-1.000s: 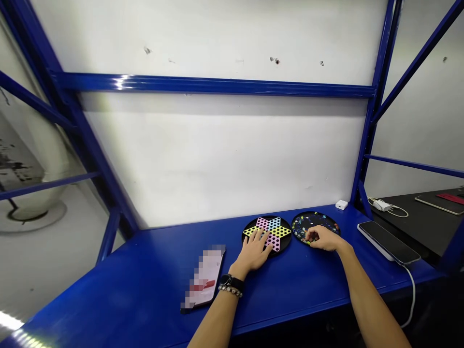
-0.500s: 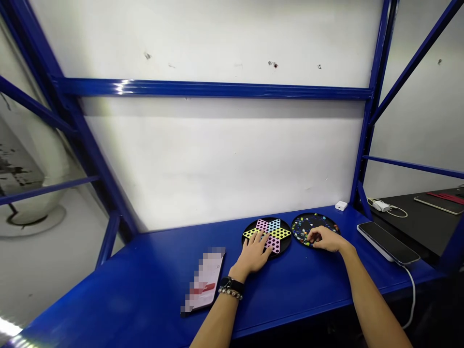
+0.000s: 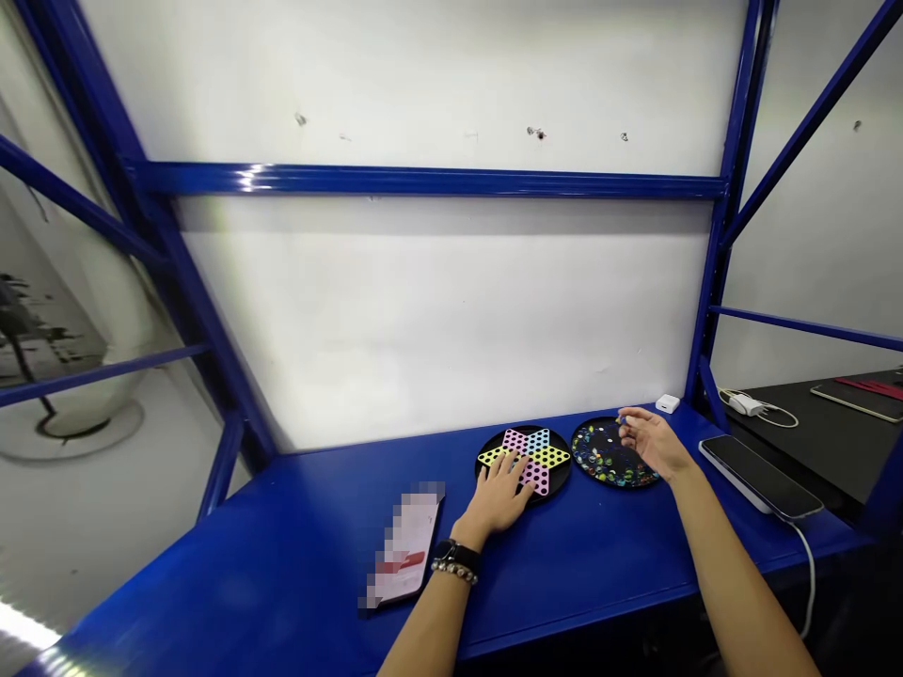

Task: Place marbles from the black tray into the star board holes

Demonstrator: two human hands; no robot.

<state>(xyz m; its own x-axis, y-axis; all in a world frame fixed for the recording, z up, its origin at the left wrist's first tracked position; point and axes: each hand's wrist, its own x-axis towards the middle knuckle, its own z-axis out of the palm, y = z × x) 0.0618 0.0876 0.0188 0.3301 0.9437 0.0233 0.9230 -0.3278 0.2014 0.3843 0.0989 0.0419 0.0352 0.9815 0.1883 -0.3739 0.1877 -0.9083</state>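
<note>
On the blue table (image 3: 564, 588), a pixelated phone (image 3: 407, 550) lies left of my left hand (image 3: 498, 498), whose fingers (image 3: 504, 470) rest spread and flat on the star-shaped Chinese checkers board (image 3: 526, 461). Next along is a black round tray of marbles (image 3: 610, 456). My right hand (image 3: 653, 442) hovers over its far edge, fingertips (image 3: 626, 416) drawn together; any marble there is too small to confirm. A white case (image 3: 667, 403) and a black smartphone (image 3: 758, 475) sit further right.
</note>
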